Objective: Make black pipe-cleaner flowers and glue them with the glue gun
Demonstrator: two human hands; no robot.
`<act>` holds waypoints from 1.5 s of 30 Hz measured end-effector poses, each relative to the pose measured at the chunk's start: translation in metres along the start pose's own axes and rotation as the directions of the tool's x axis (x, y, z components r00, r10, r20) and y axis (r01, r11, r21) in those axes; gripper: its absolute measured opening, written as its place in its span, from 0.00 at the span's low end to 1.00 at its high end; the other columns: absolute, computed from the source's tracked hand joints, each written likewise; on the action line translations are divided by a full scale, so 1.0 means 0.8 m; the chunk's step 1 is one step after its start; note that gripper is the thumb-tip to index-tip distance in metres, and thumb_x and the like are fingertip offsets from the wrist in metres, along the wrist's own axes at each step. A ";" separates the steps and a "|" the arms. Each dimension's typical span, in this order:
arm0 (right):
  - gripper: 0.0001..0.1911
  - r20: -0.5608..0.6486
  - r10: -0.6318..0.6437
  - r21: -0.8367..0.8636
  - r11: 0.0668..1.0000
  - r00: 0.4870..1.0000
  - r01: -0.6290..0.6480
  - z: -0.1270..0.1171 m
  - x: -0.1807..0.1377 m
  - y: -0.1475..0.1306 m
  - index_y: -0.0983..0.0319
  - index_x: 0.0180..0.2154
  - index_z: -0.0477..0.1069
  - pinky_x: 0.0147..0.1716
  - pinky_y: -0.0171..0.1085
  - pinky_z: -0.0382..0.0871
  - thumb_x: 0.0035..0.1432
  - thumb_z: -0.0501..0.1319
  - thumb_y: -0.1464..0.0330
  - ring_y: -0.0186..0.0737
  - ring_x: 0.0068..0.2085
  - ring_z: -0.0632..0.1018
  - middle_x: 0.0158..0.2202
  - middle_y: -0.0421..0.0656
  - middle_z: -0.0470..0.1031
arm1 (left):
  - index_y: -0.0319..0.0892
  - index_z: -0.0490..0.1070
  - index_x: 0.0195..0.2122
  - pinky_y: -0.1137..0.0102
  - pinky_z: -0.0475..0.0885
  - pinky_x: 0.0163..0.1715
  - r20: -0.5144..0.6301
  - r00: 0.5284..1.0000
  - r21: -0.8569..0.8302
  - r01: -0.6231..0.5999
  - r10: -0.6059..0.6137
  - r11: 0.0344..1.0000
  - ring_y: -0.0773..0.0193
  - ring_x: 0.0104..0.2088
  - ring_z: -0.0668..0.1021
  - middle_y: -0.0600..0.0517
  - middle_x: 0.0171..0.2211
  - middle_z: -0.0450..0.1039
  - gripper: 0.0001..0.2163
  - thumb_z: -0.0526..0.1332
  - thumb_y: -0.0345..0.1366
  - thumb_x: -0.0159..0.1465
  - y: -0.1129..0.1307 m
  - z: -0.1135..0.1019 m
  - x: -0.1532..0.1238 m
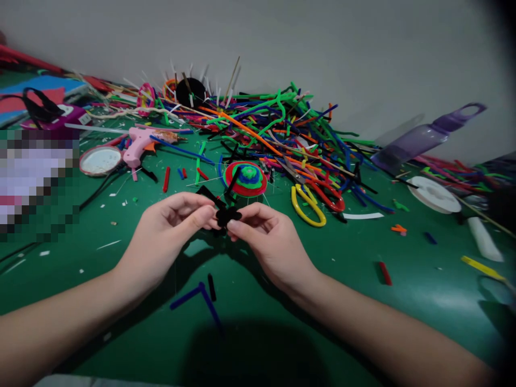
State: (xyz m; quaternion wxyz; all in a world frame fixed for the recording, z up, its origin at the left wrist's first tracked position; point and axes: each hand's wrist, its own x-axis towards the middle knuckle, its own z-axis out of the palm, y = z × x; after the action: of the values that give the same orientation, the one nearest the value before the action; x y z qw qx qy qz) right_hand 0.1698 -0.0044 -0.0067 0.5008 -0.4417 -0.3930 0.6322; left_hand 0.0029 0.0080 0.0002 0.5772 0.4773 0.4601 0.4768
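Between my two hands is a small black pipe-cleaner shape point(226, 216), bent into loops with straight ends sticking up. My left hand point(171, 226) pinches it from the left with thumb and fingertips. From the other side my right hand point(268, 236) pinches it between thumb and forefinger. Just behind lies a round coiled disc point(246, 179) of red, blue and green pipe cleaner. Nearer to me, a bent blue pipe cleaner point(201, 288) and a short black piece point(212, 287) lie on the green table point(137, 333).
Scissors with red and yellow handles point(308, 215) lie right of the disc. A pink glue gun point(139, 142) rests at left. Behind is a heap of pipe cleaners point(262, 118). A purple bottle point(423, 137) leans at right, near a white spool point(435, 194).
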 end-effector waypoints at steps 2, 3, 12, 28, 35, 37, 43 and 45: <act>0.13 -0.007 -0.010 -0.023 1.000 1.000 0.010 -0.001 0.000 0.000 0.60 0.28 0.76 0.32 0.33 0.71 0.40 0.76 0.66 0.32 0.27 0.76 0.24 0.36 0.77 | 0.44 0.78 0.31 0.81 0.73 0.31 0.049 0.999 0.026 0.005 -0.006 1.000 0.71 0.29 0.80 0.56 0.27 0.81 0.06 0.72 0.38 0.55 0.001 0.000 -0.001; 0.13 -0.002 -0.009 -0.037 0.999 1.000 0.009 -0.002 0.000 0.000 0.61 0.29 0.77 0.31 0.33 0.72 0.39 0.76 0.66 0.32 0.27 0.76 0.25 0.36 0.78 | 0.44 0.79 0.30 0.81 0.74 0.30 0.065 0.998 0.048 0.003 -0.006 0.999 0.71 0.28 0.81 0.56 0.27 0.81 0.05 0.72 0.36 0.54 0.003 0.001 -0.002; 0.13 0.035 -0.067 -0.139 0.988 0.997 0.071 -0.005 -0.001 -0.008 0.60 0.30 0.76 0.31 0.35 0.73 0.43 0.74 0.61 0.33 0.26 0.76 0.25 0.36 0.76 | 0.43 0.79 0.28 0.80 0.74 0.27 0.090 0.995 0.125 0.020 -0.031 0.992 0.69 0.24 0.80 0.57 0.22 0.79 0.02 0.71 0.32 0.54 0.013 0.002 0.000; 0.11 0.039 -0.074 -0.072 0.994 0.996 0.077 -0.006 0.001 -0.006 0.60 0.30 0.75 0.31 0.31 0.73 0.43 0.74 0.68 0.30 0.26 0.77 0.25 0.35 0.76 | 0.41 0.75 0.27 0.76 0.74 0.29 0.175 0.984 0.157 0.016 -0.044 0.988 0.68 0.25 0.80 0.56 0.22 0.77 0.06 0.68 0.36 0.57 0.009 0.000 0.001; 0.06 0.217 -0.097 -0.305 0.938 0.971 0.162 -0.012 0.006 -0.016 0.60 0.35 0.79 0.34 0.34 0.72 0.53 0.68 0.66 0.35 0.32 0.78 0.31 0.40 0.79 | 0.42 0.74 0.23 0.73 0.71 0.27 0.259 0.965 0.477 -0.168 0.045 0.863 0.65 0.24 0.77 0.53 0.21 0.77 0.10 0.60 0.38 0.59 0.019 -0.001 -0.002; 0.04 0.260 -0.143 -0.363 0.902 0.955 0.234 -0.015 0.008 -0.017 0.60 0.34 0.80 0.34 0.34 0.72 0.54 0.67 0.67 0.35 0.34 0.79 0.33 0.41 0.79 | 0.43 0.74 0.23 0.73 0.70 0.26 0.262 0.962 0.547 -0.210 0.072 0.810 0.65 0.24 0.77 0.53 0.21 0.78 0.10 0.59 0.37 0.60 0.019 -0.002 -0.003; 0.03 0.216 -0.162 -0.390 0.890 0.963 0.237 -0.013 0.007 -0.014 0.61 0.32 0.76 0.32 0.33 0.72 0.55 0.66 0.68 0.34 0.31 0.78 0.30 0.39 0.78 | 0.43 0.71 0.24 0.74 0.67 0.24 0.314 0.941 0.589 -0.299 0.128 0.751 0.66 0.23 0.75 0.55 0.21 0.75 0.11 0.57 0.38 0.62 0.017 -0.004 -0.002; 0.05 0.180 -0.123 -0.330 0.927 0.976 0.177 -0.010 0.005 -0.014 0.61 0.33 0.73 0.31 0.33 0.73 0.55 0.67 0.67 0.34 0.29 0.78 0.27 0.37 0.76 | 0.43 0.70 0.25 0.74 0.67 0.24 0.307 0.942 0.569 -0.293 0.133 0.768 0.67 0.23 0.75 0.55 0.22 0.75 0.11 0.57 0.39 0.63 0.016 -0.003 -0.002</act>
State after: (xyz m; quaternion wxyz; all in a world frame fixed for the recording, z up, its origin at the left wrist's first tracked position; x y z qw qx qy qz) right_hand 0.1800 0.0017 0.0005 0.4307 -0.4402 -0.5679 0.5461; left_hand -0.0014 0.0081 0.0130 0.3880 0.7422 0.4548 0.3031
